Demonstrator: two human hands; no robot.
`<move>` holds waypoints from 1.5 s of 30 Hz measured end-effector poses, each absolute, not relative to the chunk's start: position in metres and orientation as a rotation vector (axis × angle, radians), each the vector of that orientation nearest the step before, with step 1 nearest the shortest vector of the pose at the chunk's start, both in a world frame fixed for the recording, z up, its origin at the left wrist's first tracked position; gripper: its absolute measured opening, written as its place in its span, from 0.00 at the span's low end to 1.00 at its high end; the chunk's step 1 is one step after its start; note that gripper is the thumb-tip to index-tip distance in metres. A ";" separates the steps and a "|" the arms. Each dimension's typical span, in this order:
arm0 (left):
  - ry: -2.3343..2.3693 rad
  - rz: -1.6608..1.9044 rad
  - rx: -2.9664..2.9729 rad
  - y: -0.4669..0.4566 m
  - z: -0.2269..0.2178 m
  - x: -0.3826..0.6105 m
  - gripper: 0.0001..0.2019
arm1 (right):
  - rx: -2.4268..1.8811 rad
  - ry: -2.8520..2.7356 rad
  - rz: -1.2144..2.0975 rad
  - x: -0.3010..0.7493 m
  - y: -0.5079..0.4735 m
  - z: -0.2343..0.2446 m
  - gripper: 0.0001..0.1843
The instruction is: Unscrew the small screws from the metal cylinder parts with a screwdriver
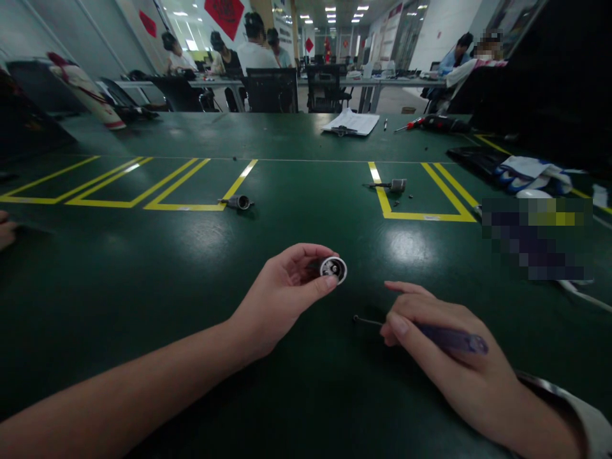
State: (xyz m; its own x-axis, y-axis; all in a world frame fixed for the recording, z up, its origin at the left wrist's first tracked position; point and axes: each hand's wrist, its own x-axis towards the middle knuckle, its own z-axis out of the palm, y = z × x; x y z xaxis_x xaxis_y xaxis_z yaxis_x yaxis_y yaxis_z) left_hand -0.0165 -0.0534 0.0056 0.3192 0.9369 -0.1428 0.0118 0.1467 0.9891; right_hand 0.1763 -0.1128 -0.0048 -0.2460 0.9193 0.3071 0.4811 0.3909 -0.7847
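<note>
My left hand is closed around a small metal cylindrical part, its round open end turned toward me and some pieces showing inside. In my right hand is a screwdriver with a purple handle, its thin shaft pointing left. At the shaft's tip sits a tiny dark piece, perhaps a screw, too small to be sure. The tip is below and to the right of the metal part, apart from it. Both hands are over the green table.
Similar metal parts with wires lie at the left and right yellow tape marks, with tiny bits near the right one. Farther back are a clipboard and a red-handled tool. Gloves lie right. Another person's hand shows far left.
</note>
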 end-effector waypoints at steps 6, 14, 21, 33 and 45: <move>1.108 0.842 1.288 -0.054 0.010 -0.016 0.13 | -1.123 -1.917 0.643 0.173 -0.117 -0.006 0.10; 1.115 0.783 1.391 -0.056 0.009 -0.015 0.15 | -0.873 -1.977 0.317 0.175 -0.125 -0.003 0.11; 1.127 0.781 1.538 -0.062 0.010 -0.010 0.14 | -0.907 -2.081 0.304 0.174 -0.122 -0.008 0.12; 1.103 0.843 1.841 -0.062 0.004 -0.013 0.12 | -0.889 -2.093 0.247 0.171 -0.123 -0.004 0.10; 1.071 0.932 1.928 -0.059 -0.002 -0.013 0.12 | -0.881 -2.141 0.119 0.167 -0.124 0.002 0.07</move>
